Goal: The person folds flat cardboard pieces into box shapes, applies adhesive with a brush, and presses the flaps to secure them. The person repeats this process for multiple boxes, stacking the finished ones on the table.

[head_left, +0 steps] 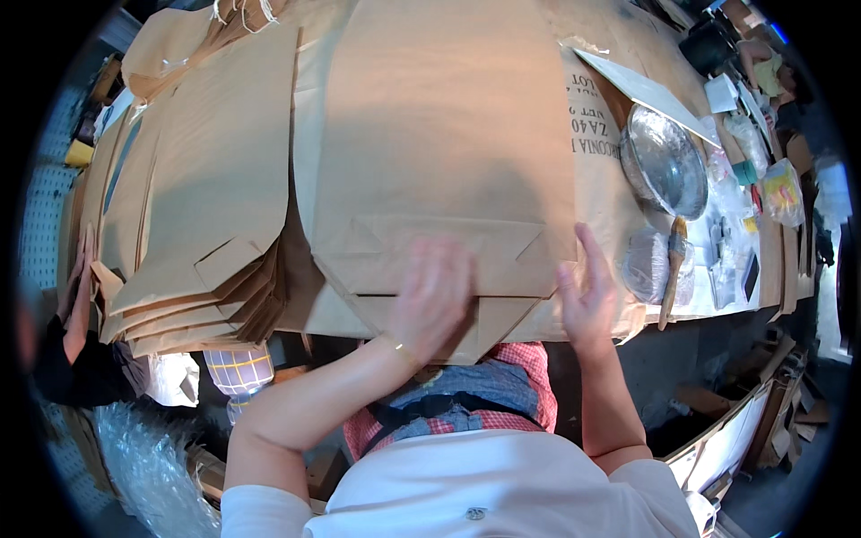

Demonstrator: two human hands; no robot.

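Observation:
A large brown paper bag (439,117) lies flat on the table before me, its near end folded into a flap with slanted corners. My left hand (435,291) rests flat on that folded end, its fingers stretched out and slightly blurred. At the bag's right edge, my right hand (589,296) is open, with thumb and fingers apart. Whether its thumb touches the bag, I cannot tell. To the left is a stack of similar paper bags (211,170) with folded ends fanned out toward me.
On the right stand a metal bowl (664,161) and a wooden-handled brush (673,269) beside a plastic-wrapped roll (644,264). A flat board (646,94) lies behind the bowl. Another person's hand (85,255) touches the stacks at far left. Clear plastic wrap (148,475) sits below left.

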